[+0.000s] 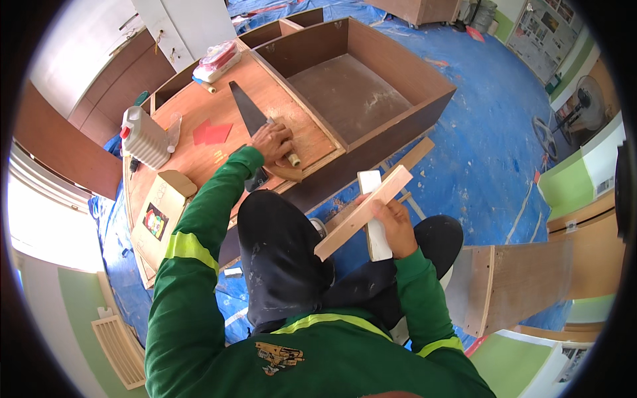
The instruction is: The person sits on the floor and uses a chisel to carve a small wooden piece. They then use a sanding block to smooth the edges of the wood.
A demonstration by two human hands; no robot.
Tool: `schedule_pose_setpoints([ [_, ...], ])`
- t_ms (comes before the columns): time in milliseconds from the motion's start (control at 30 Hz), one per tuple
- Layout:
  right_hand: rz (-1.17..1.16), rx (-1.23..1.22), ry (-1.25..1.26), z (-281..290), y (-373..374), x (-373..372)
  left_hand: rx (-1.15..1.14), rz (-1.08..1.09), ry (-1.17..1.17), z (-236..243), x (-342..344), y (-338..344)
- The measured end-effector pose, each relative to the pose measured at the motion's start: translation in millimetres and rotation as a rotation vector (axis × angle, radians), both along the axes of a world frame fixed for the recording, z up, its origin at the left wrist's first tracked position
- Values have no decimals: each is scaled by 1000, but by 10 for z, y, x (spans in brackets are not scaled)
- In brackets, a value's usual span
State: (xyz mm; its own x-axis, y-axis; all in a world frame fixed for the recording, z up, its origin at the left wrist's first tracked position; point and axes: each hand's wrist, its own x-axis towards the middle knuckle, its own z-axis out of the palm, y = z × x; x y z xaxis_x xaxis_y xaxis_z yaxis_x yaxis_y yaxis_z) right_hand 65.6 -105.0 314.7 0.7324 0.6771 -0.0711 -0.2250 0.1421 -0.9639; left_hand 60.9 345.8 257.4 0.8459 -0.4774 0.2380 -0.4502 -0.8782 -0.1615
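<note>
My left hand (272, 142) is closed over the handsaw (247, 109) near its handle, on the plywood top (172, 119) of a cabinet; a small cylindrical item (292, 159) lies just below my fingers. My right hand (393, 224) grips a pale wooden strip (355, 219) together with a white-faced block (377, 249), above my knees. Left of my left hand are red paper pieces (212, 132), a plastic jug (142, 139) with a red cap and a cardboard box (154, 222).
The open brown cabinet (348, 93) stands ahead. A plank (418, 149) leans beside it over blue floor sheeting (491, 152). A fan (584, 103) is at the right, a wooden panel box (524, 282) at lower right, and a white-and-red bundle (217, 60) sits on the plywood.
</note>
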Motion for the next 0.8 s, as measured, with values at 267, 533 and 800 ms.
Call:
schedule_pose_setpoints([
  [267,54,-53,25,-9,-42,3,-301,342,169,28,-233,-14],
  [533,-37,-17,-132,-55,11,23,-574,1176,-183,50,-522,-548],
  [800,-5,-33,-21,-1,-16,24,-745,1432,227,22,-256,138],
])
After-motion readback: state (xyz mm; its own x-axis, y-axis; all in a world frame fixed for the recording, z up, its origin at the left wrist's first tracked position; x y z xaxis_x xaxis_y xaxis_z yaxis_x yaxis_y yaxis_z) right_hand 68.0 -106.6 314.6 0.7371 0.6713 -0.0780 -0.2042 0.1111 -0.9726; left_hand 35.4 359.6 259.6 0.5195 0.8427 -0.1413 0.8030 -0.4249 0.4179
